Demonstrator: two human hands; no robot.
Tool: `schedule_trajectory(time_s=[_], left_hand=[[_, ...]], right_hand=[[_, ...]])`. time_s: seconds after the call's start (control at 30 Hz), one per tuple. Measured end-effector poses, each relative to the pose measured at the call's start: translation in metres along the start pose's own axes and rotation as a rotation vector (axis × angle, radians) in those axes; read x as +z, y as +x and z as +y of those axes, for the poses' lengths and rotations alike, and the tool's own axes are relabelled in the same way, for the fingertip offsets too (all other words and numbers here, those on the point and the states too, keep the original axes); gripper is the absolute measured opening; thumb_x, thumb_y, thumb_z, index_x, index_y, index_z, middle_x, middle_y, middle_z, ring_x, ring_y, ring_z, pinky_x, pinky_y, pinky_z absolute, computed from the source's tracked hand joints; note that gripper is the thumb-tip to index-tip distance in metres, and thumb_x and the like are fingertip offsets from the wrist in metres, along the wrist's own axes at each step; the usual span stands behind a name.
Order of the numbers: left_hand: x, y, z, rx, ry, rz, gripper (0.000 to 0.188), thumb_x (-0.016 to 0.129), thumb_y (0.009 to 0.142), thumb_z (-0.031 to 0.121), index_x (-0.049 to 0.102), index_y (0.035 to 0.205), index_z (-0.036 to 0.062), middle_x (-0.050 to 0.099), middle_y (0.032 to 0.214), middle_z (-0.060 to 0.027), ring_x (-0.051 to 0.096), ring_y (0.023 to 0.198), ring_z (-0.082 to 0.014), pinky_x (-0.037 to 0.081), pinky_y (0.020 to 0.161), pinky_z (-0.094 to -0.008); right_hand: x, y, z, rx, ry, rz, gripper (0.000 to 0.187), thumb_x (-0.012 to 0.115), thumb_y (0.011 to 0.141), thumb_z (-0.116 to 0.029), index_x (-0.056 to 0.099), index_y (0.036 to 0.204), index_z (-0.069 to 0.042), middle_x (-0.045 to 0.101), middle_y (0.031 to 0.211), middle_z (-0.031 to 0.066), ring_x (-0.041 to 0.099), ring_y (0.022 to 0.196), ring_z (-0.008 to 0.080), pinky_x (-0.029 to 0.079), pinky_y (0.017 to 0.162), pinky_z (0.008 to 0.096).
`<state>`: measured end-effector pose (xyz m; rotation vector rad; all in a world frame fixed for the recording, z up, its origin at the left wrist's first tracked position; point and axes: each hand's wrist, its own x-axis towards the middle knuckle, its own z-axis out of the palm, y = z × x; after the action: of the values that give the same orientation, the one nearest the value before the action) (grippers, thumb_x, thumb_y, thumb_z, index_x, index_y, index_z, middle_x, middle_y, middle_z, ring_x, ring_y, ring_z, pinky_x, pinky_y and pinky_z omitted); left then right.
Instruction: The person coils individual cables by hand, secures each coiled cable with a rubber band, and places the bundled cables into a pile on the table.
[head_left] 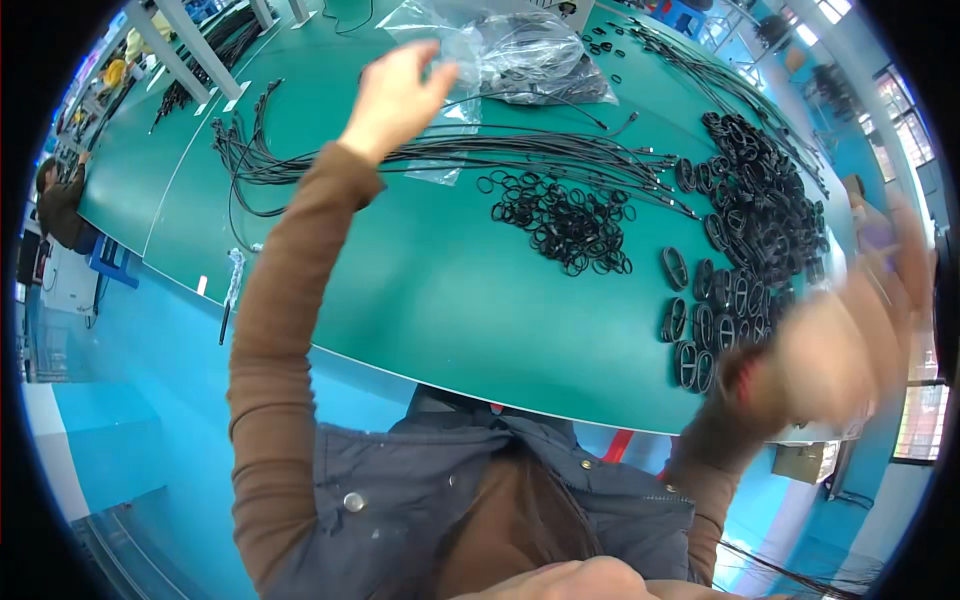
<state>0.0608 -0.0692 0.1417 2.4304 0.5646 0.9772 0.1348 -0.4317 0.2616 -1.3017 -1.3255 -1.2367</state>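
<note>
My left hand (pixel 400 95) reaches over the far side of the table, beside a clear plastic bag (pixel 530 50) with dark contents. Its thumb and a finger stand apart, and I see nothing between them. A long bundle of black cables (pixel 500 147) runs across the table by my left wrist. My right hand (pixel 835 350) is off at the right, smeared by motion, so its fingers cannot be read. It is nearest to the coiled black cables (pixel 740 305) at the right edge. Small black rings (pixel 565 220) lie in a loose heap mid-table.
The green table (pixel 430 300) spans the view, its front edge close to my body. More loose cables (pixel 690 65) lie far right. Grey metal posts (pixel 185 50) rise at the far left. Another person (pixel 65 205) sits at the left end. A pen-like tool (pixel 230 295) lies at the front edge.
</note>
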Motion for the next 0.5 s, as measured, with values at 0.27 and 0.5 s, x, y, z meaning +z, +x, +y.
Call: schedule_trajectory(time_s=[0.27, 0.5], left_hand=[[0.105, 0.002, -0.086, -0.052, 0.695, -0.226, 0.013, 0.055, 0.080, 0.013, 0.059, 0.091, 0.0082, 0.065, 0.091, -0.0136, 0.062, 0.086, -0.0334, 0.049, 0.067, -0.0439], [0.053, 0.005, 0.023, 0.459, 0.327, 0.269, 0.009, 0.057, 0.083, 0.014, 0.055, 0.092, 0.0111, 0.062, 0.080, -0.0059, 0.061, 0.061, -0.0256, 0.049, 0.052, -0.0341]], right_hand=[[0.193, -0.169, 0.088, 0.494, 0.076, -0.601, 0.034, 0.063, 0.083, -0.007, 0.060, 0.117, -0.006, 0.058, 0.128, 0.0105, 0.064, 0.090, 0.0194, 0.052, 0.077, 0.0277], [0.214, -0.114, 0.116, 0.228, -0.252, -0.602, 0.019, 0.058, 0.086, -0.019, 0.060, 0.104, -0.022, 0.064, 0.094, 0.0025, 0.064, 0.074, 0.0289, 0.053, 0.062, 0.0420]])
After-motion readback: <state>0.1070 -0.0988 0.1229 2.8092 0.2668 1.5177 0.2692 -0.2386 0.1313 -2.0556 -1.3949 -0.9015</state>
